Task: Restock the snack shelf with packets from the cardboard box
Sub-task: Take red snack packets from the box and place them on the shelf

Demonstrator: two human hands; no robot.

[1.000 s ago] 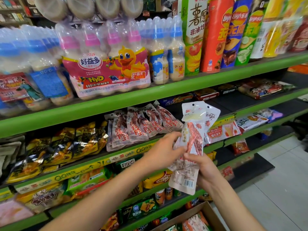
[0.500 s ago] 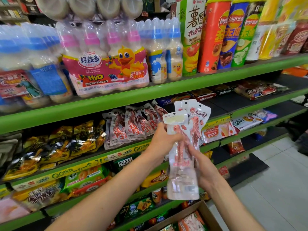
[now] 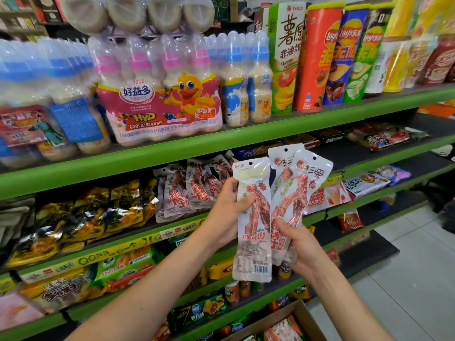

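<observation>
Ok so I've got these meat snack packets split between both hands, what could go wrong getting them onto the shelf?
1. The right hand pinches two fanned packets only near their bottoms; one could slip out and fall.
2. The matching row on the shelf already leans and looks packed, so pushing more in may topple it.
3. The left hand holds its single packet by one edge, so it could twist loose.
</observation>
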